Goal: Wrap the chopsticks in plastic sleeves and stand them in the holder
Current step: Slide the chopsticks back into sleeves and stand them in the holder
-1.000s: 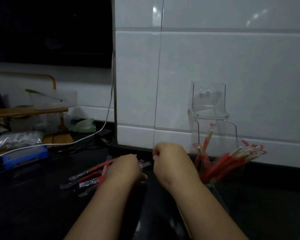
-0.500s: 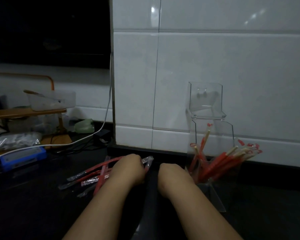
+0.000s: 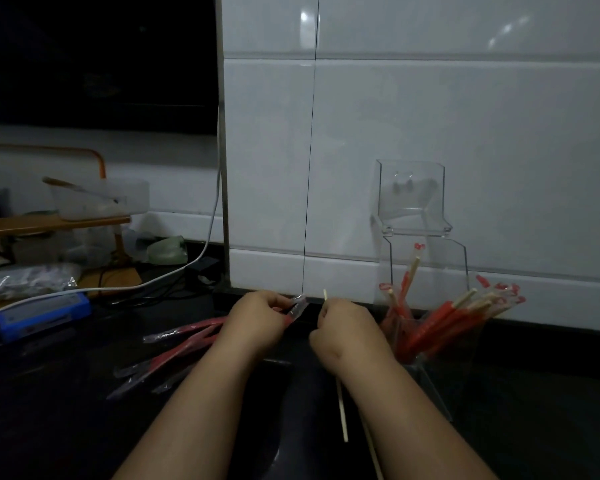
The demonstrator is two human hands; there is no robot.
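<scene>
So, partway through: the clear acrylic holder (image 3: 411, 202) against the white tiled wall already has a good bunch of chopsticks wrapped in red plastic sleeves (image 3: 440, 323) leaning inside it, fanned towards its right side, and one more set is being wrapped just left of it. The left hand (image 3: 257, 322), to the left of the holder, has its fingers curled and pinching a red and clear plastic sleeve (image 3: 297, 306) near its open mouth, which points towards the holder. The right hand (image 3: 349, 327), between that sleeve and the holder, is curled around pale bare wooden chopsticks (image 3: 341, 410), one tip poking up just beside the sleeve's mouth, not yet inside it. Farther left of the holder, a loose scatter of red sleeves (image 3: 184, 341) lies on the black countertop (image 3: 534, 410); whether they are filled I cannot tell. By my reckoning, this set needs sliding in and standing, and more rounds probably remain.
</scene>
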